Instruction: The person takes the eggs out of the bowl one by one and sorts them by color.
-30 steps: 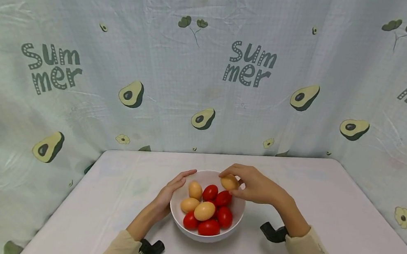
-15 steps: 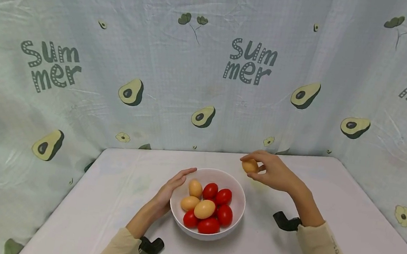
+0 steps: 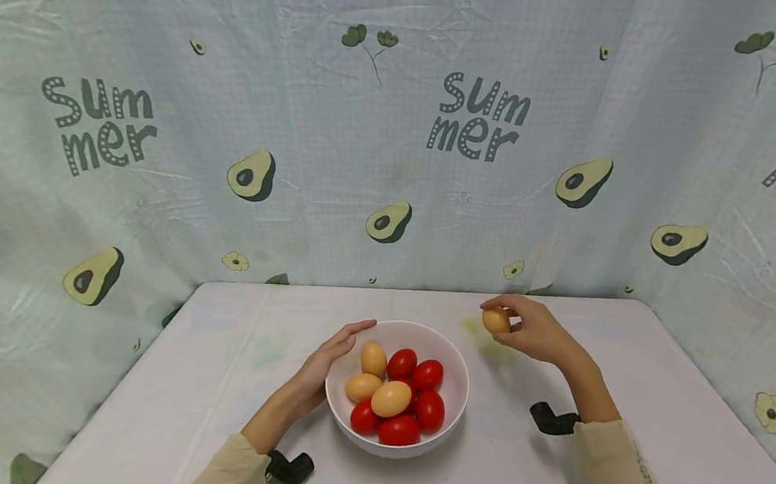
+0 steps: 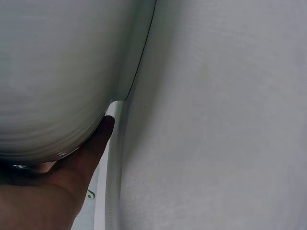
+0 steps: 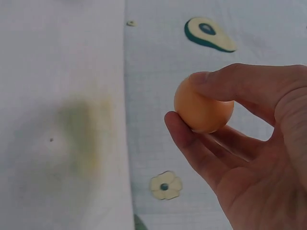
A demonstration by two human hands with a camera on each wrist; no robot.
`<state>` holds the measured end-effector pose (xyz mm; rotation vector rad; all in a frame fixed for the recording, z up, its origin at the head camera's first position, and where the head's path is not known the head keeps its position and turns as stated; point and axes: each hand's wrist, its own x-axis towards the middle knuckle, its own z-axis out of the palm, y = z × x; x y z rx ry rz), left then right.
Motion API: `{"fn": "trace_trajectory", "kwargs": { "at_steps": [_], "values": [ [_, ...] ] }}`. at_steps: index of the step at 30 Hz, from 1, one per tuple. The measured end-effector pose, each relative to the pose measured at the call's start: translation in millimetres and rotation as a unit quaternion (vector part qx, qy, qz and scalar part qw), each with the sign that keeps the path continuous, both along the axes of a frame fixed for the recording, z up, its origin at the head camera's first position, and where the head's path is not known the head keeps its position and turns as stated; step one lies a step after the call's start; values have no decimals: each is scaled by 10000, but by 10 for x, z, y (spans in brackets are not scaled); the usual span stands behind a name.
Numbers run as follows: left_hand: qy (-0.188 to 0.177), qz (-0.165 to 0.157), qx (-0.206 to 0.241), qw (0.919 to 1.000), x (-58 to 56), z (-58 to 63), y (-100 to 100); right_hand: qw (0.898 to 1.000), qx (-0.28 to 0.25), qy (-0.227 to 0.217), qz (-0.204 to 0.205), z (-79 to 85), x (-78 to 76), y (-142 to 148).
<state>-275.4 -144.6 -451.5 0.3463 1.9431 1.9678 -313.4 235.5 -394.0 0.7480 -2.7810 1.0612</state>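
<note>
In the head view a white bowl (image 3: pixel 439 429) stands on the table, with several brown eggs (image 3: pixel 391 398) and glossy red egg-shaped things (image 3: pixel 400 430) in it. My left hand (image 3: pixel 318 369) lies along the bowl's left side, its fingers stretched toward the far rim; the left wrist view has it against the outer wall. Beyond the bowl's right rim, my right hand (image 3: pixel 538 333) pinches one brown egg (image 5: pixel 204 105) between thumb and fingers. The right wrist view shows that egg held above the table, its upper part under the thumb.
The table (image 3: pixel 238 384) has a white cover, and its far edge runs along a hanging curtain (image 3: pixel 327 149) printed with avocados. A yellowish tint (image 3: pixel 484 343) marks the tabletop below the right hand. Black wrist mounts (image 3: pixel 289 469) jut inward from both sleeves.
My right hand has carried the brown egg from over the bowl out to the right and away from me. The left hand has stayed at the bowl.
</note>
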Motion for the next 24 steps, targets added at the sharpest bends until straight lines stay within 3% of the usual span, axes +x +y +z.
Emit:
{"fn": "trace_trajectory", "kwargs": {
  "at_steps": [13, 24],
  "values": [
    [28, -41, 23, 10000, -3, 8, 3, 9985, 268, -334, -336, -424, -197, 188],
    [46, -30, -51, 10000, 2, 4, -2, 9951, 202, -858, -450, -486, -204, 175]
  ]
}}
